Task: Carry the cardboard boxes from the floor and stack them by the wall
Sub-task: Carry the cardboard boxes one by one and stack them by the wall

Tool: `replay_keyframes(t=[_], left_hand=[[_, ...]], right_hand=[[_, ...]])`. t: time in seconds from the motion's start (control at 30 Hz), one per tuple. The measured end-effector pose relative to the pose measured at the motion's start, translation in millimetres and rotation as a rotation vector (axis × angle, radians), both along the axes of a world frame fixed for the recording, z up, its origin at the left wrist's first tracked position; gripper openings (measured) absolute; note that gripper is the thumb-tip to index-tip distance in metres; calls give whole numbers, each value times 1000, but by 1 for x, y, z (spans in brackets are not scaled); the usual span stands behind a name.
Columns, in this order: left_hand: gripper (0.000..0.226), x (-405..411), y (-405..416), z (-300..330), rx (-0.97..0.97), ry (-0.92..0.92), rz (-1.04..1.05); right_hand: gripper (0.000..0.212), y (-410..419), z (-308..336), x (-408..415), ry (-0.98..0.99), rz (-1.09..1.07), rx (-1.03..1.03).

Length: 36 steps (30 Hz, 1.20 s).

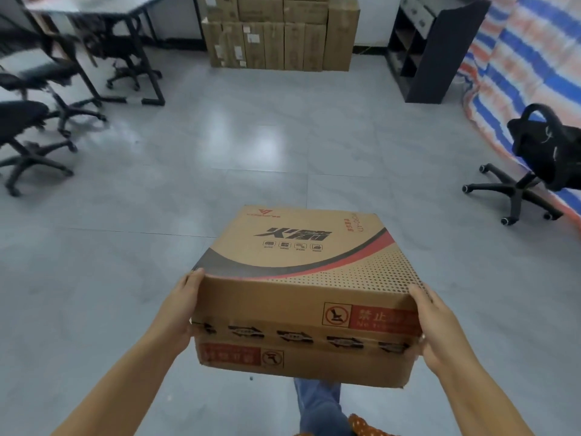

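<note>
I have a printed cardboard box (303, 297) held up off the grey floor (125, 247), near and centre in my view. My left hand (179, 309) grips its left side, fingers wrapped round the edge; my right hand (437, 335) grips the right side, thumb on the near face and fingers curled round the corner. Far ahead, a stack of cardboard boxes (279, 33) stands against the wall. Black office chairs (34, 133) sit at the left by a table (94, 7), another chair (540, 162) at the right beside a striped tarpaulin (528, 58), with a dark shelf unit (430, 48) far right.
</note>
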<state>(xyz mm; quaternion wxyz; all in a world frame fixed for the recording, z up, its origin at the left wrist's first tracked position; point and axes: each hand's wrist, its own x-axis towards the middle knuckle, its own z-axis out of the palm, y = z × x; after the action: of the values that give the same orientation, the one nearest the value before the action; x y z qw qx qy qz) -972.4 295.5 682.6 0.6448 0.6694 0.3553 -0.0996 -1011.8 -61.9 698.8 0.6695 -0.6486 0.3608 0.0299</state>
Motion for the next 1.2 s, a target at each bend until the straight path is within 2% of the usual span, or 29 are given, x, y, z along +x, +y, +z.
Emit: replay_keyframes(t=[0.3, 0.5, 0.77, 0.9, 1.03, 1.2], left_hand=[[20, 176, -10, 9, -14, -15, 120], [28, 255, 10, 0, -16, 15, 242], [29, 396, 93, -23, 33, 63, 248], [21, 480, 160, -14, 56, 57, 219], [24, 561, 215, 2, 79, 16, 186], [27, 652, 236, 1, 67, 19, 111]], right_hand=[[17, -11, 11, 224, 31, 144, 17], [19, 13, 16, 348, 53, 263, -3], [20, 93, -4, 486, 79, 287, -13], [22, 157, -3, 559, 83, 258, 24], [23, 212, 7, 634, 56, 250, 18], [20, 234, 5, 698, 40, 169, -12]])
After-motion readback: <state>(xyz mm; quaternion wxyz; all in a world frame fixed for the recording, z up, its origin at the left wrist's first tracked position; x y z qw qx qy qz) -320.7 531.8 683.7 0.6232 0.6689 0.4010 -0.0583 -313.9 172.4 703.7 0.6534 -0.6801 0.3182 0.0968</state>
